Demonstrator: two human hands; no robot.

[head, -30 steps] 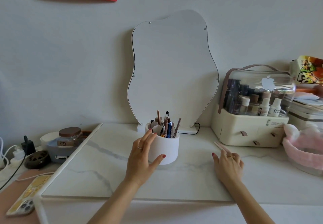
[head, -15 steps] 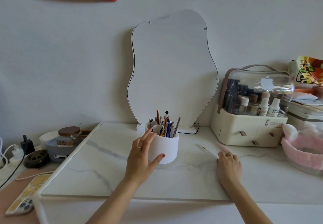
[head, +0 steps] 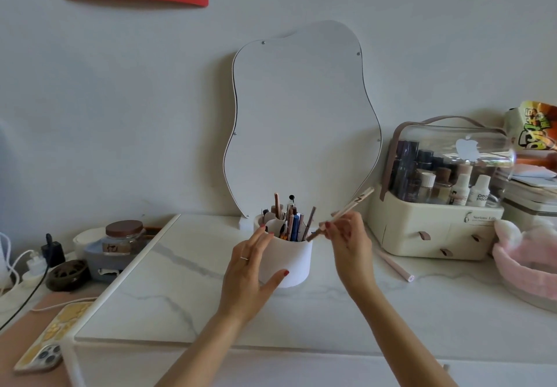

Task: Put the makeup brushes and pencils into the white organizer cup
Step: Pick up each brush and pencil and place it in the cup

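The white organizer cup [head: 297, 261] stands on the marble top in front of the mirror, with several brushes and pencils [head: 291, 219] upright in it. My left hand [head: 251, 269] cups its left side, fingers spread against the wall. My right hand [head: 349, 239] pinches a thin pale pink pencil [head: 351, 205], tilted, its lower tip at the cup's right rim and its top pointing up to the right. Another pink pencil [head: 394, 266] lies flat on the marble, right of that hand.
A wavy mirror [head: 301, 115] leans on the wall behind the cup. A cream cosmetics box [head: 434, 223] with a clear lid stands at the right, a pink headband basket [head: 527, 263] beyond it. A jar [head: 123, 237], plugs and a phone [head: 48, 344] lie at the left.
My right hand picked one pink pencil off the marble and carried it up and left to the cup's rim. A second pencil stayed on the table. The left hand kept holding the cup.
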